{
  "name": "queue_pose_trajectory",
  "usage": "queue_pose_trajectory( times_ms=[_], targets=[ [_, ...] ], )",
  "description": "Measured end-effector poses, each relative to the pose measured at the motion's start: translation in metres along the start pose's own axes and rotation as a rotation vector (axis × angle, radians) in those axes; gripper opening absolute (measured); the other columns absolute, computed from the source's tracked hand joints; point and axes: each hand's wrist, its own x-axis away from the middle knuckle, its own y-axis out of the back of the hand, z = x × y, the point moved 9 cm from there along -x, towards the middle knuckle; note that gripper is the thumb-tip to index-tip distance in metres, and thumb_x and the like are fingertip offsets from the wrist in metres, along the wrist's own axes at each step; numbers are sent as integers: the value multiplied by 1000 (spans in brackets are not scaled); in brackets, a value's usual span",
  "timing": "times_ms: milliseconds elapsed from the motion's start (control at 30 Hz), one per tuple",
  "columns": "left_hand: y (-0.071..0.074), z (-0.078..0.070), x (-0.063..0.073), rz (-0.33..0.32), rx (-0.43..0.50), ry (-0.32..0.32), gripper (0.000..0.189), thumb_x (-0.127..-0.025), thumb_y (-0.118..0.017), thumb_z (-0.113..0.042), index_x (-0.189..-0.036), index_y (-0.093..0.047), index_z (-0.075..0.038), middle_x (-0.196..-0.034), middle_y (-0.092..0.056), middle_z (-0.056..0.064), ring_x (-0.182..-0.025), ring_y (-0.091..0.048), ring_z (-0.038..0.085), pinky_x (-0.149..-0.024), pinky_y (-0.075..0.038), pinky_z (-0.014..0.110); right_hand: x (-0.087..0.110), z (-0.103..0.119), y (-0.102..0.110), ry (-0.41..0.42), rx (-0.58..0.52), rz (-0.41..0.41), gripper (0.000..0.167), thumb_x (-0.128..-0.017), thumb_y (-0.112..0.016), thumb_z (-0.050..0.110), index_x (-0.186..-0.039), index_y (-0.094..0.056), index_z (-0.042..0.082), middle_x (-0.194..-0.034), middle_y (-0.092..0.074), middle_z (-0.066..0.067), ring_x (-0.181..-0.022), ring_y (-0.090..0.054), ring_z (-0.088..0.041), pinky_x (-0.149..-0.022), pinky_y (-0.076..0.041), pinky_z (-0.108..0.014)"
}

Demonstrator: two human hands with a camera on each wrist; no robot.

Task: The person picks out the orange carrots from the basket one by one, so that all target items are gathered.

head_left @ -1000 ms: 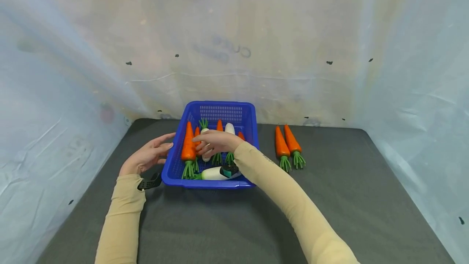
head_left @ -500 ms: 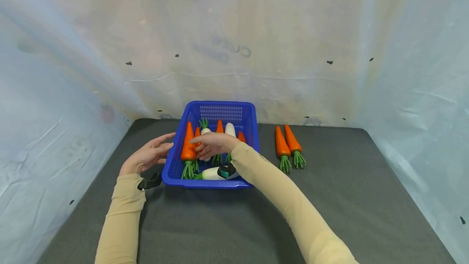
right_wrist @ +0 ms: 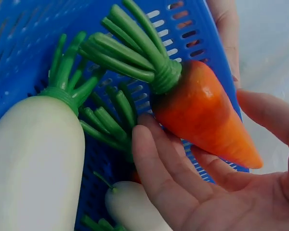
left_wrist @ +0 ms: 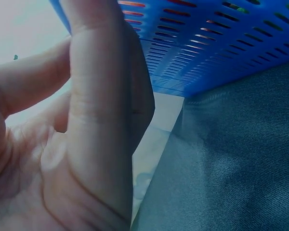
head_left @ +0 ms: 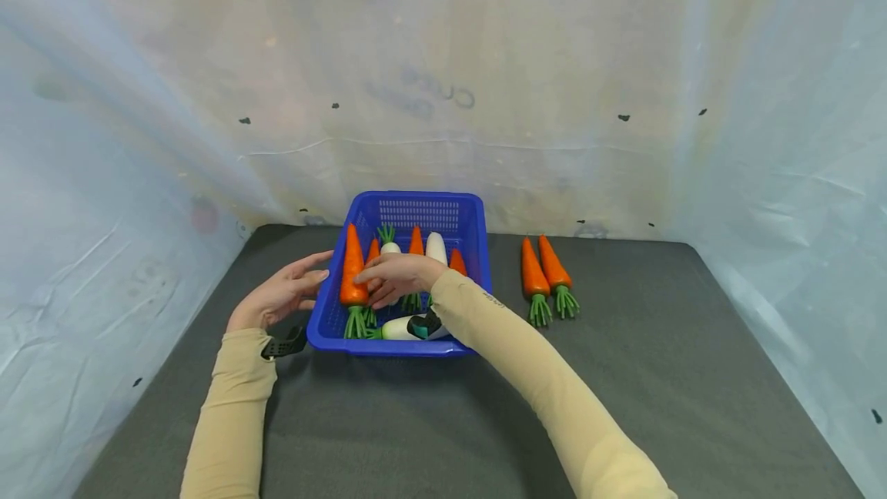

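My left hand [head_left: 277, 295] is at the left side of a blue plastic basket [head_left: 398, 350], its fingertips against the outer wall and rim. Inside the basket, my right hand [head_left: 398, 276] reaches over to the leftmost carrot [head_left: 352, 272]. In the right wrist view this carrot [right_wrist: 197, 110] lies along the basket wall, green stems towards the near side. Loosely bent fingers touch or nearly touch its side, and the thumb is near its tip without a pinch. A white radish [right_wrist: 36, 163] lies across the basket's near end.
More carrots and white radishes lie in the basket, partly hidden under my right hand and sleeve. Two carrots [head_left: 543, 276] lie side by side on the dark grey table [head_left: 388, 422] to the right. Pale plastic sheeting [head_left: 527, 98] surrounds the table.
The leftmost carrot has shifted slightly left towards the basket wall, and my right hand has moved left and a little nearer with it. My left hand and the basket stay put.
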Motion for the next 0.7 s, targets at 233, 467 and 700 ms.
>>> queue_pose_trajectory(
  times_ms=[233,467,700],
  targets=[
    [-1,1,-1,1,-3,3,65,-100,-52,-30,-154,-17,-18,-142,-42,19,-113,-58,29,-89,-50,48,1,-1,-2,4,-22,-18,71,-92,-64,13,-149,-23,3,-121,-54,-22,-103,-60,-39,-96,-43,-53],
    [-1,2,-1,4,-24,3,66,-99,-52,-31,-154,-17,-18,-142,-42,19,-114,-57,30,-89,-49,48,4,-1,-2,-5,-22,-43,66,-93,-64,11,-146,-26,2,-113,-57,-20,-104,-60,-40,-96,-43,-52],
    [-1,0,0,0,-32,-5,66,-99,-52,-32,-154,-17,-18,-138,-47,17,-112,-58,31,-89,-50,48,7,5,7,27,-52,-61,70,-89,-67,7,-146,-26,1,-112,-58,-22,-101,-61,-38,-97,-43,-52]
  ],
)
